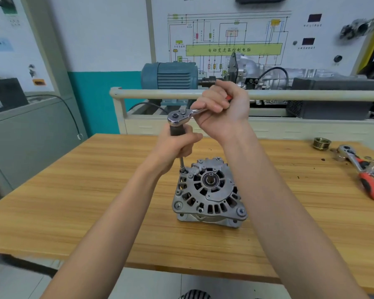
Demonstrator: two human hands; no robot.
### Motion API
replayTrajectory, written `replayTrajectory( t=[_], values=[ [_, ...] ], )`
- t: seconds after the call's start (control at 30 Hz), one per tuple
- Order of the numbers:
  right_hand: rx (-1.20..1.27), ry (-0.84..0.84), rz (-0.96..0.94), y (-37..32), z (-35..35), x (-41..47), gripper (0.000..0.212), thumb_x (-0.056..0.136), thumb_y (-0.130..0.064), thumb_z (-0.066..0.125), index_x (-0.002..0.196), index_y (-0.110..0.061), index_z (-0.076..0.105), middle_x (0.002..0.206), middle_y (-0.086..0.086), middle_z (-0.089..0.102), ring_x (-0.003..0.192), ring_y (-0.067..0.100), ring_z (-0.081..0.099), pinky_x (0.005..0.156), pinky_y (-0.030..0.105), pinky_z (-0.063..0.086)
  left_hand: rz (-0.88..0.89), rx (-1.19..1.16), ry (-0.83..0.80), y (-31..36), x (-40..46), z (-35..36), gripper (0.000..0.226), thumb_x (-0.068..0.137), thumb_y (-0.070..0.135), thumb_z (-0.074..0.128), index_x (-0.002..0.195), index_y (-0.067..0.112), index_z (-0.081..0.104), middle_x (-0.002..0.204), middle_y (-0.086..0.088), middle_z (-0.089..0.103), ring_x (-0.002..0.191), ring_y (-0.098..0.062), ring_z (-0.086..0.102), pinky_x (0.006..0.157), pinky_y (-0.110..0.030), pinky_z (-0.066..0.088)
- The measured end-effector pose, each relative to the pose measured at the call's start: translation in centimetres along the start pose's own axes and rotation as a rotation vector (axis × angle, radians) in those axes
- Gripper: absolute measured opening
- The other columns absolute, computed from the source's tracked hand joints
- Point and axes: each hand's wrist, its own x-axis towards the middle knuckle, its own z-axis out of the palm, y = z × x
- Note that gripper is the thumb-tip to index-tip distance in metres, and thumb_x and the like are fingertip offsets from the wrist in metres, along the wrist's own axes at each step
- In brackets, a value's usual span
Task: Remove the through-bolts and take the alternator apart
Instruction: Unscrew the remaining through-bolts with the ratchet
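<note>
Two hands up, both mine, both busy. Nearest to me sits the alternator [208,192], upright on the wooden tabletop [95,201], shaft end facing up, housing halves not yet parted. Several bolt heads show round its rim; I judge none of the through-bolts are out yet on the near side, though I cannot tell for the far ones.

Just above its far-left corner, a socket [183,169] on a slim extension bar [181,161] stands on one bolt. Contact looks seated, but the bolt head itself is hidden under the socket.

Left hand [177,145] is wrapped round the dark grip of the extension, directly above that corner, steadying the stack upright. Right hand [220,104] is closed round the handle of the ratchet [178,117], higher and to the right of the alternator, a sliver of red grip showing past the fingers.

Step in hand, as I read it: breaking loose the first through-bolt at the far-left corner. Next move calls for a steady sweep of the handle with the extension held plumb, so the socket does not cam off; the alternator is unclamped and may twist on the tabletop.

Farther right, well apart from the work: a brass-coloured pulley [321,143], a second ratchet [350,156] and red-handled pliers [372,188].
</note>
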Motion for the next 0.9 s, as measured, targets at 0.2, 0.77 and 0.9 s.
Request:
replayTrajectory(
  t=[0.2, 0.77, 0.9],
  values=[
    [-0.157, -0.132, -0.503, 4.4, -1.1, -3.6, 0.044, 0.09, -0.011, 0.036, 0.046, -0.014, 0.037, 0.037, -0.002, 0.03, 0.037, 0.015, 0.031, 0.054, 0.028, 0.042, 0.054, 0.004, 0.346, -0.6, 0.0, 0.7, 0.026, 0.066, 0.007, 0.057, 0.048, 0.021, 0.044, 0.041, 0.006, 0.037, 0.037, -0.011, 0.029, 0.042, -0.018, 0.027],
    [0.008, 0.001, -0.102, 0.6, -0.5, -1.3, 0.05, 0.09, -0.015, 0.035, 0.04, -0.016, 0.035, 0.033, -0.006, 0.025, 0.03, 0.01, 0.025, 0.045, 0.021, 0.036, 0.011, 0.041, 0.083, -0.2, -0.5, 0.2, 0.035, 0.069, 0.007, 0.061, 0.041, 0.022, 0.045, 0.038, 0.006, 0.034, 0.034, -0.01, 0.027, 0.041, -0.017, 0.026],
    [-0.102, -0.098, -0.426, 3.7, -1.3, -3.5, 0.05, 0.093, -0.012, 0.033, 0.043, -0.017, 0.038, 0.036, -0.004, 0.029, 0.035, 0.013, 0.029, 0.052, 0.026, 0.042, 0.05, 0.005, 0.377, -0.7, -0.4, 1.1, 0.026, 0.066, 0.008, 0.056, 0.046, 0.019, 0.044, 0.038, 0.005, 0.035, 0.035, -0.01, 0.028, 0.039, -0.017, 0.025]
  ],
)
